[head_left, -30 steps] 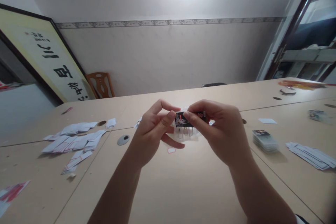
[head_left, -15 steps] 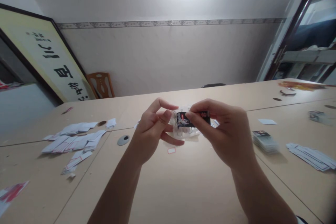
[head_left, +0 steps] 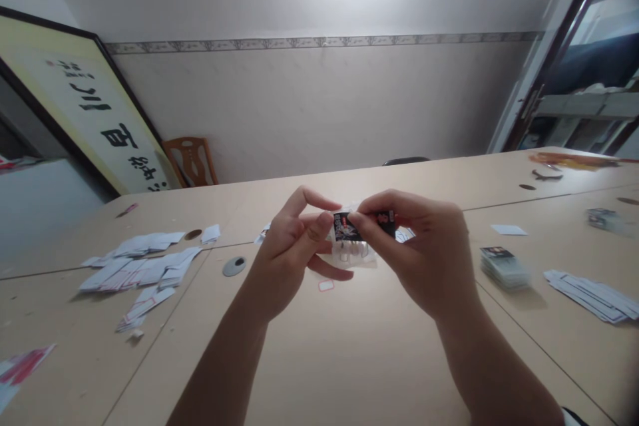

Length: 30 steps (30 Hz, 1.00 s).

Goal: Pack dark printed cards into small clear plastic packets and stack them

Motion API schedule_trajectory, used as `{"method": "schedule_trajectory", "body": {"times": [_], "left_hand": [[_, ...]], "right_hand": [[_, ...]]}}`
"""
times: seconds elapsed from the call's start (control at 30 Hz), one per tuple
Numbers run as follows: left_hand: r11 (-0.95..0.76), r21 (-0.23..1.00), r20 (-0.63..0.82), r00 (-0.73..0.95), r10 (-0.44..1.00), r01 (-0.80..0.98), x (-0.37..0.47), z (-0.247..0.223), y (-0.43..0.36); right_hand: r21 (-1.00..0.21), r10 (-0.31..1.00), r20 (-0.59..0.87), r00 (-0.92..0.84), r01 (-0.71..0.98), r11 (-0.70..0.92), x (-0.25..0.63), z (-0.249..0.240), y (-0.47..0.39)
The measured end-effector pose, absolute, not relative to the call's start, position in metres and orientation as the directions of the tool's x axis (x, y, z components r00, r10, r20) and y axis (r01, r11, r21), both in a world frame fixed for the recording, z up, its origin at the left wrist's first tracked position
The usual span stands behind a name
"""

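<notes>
In the middle of the head view, above the table, a small black printed card [head_left: 353, 227] with white and red markings is pinched in my right hand [head_left: 417, 239], thumb in front and fingers behind. My left hand [head_left: 294, 249] grips the card's left end with the thumb; its index finger curls over the top edge and its lower fingers stretch out beneath. Just behind and below the card shows a clear plastic packet [head_left: 357, 254] with dark outlines; whether it is held or lies on the table I cannot tell. A small red-edged white label [head_left: 326, 286] lies below the hands.
White paper slips [head_left: 144, 269] are heaped on the left. A stack of clear packs [head_left: 504, 268] and a fanned pile of white slips [head_left: 594, 296] lie on the right. A round grey cable cover [head_left: 234, 266] is near my left wrist.
The card has shifted slightly left between my hands, and my left thumb has come onto its left end. More of the clear packet shows below the card.
</notes>
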<state>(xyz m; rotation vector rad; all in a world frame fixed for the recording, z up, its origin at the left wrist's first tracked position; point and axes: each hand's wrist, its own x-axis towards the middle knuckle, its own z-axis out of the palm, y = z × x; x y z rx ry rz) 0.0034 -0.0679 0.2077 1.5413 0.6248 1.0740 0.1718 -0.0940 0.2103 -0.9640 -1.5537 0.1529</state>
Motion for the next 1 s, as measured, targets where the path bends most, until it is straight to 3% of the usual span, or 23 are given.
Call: {"method": "schedule_trajectory", "body": {"times": [1.0], "left_hand": [[-0.279,0.950,0.313,0.425,0.849,-0.141,0.0052,0.2064,-0.0681]], "right_hand": [[-0.591,0.639,0.764,0.094,0.500,0.633,0.1715,0.2093,-0.0935]]}}
